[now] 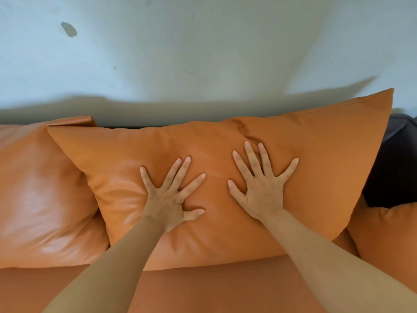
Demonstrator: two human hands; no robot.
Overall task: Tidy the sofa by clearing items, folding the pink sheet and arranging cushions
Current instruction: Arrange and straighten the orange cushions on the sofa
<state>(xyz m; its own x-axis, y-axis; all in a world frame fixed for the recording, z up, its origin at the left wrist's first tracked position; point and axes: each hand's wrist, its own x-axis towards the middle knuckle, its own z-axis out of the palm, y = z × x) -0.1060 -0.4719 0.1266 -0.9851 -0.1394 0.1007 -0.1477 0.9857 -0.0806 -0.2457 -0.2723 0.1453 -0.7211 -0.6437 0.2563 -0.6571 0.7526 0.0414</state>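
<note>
A large orange leather cushion leans against the sofa back in the middle of the view. My left hand lies flat on its lower middle with fingers spread, pressing into it. My right hand presses flat beside it, fingers spread, and the leather dents under its fingertips. Another orange cushion stands to the left, touching the middle one. The orange sofa seat runs along the bottom. No pink sheet is in view.
A pale blue-white wall with a dark mark rises right behind the sofa. At the right, a dark cushion or cloth sits behind a further orange cushion.
</note>
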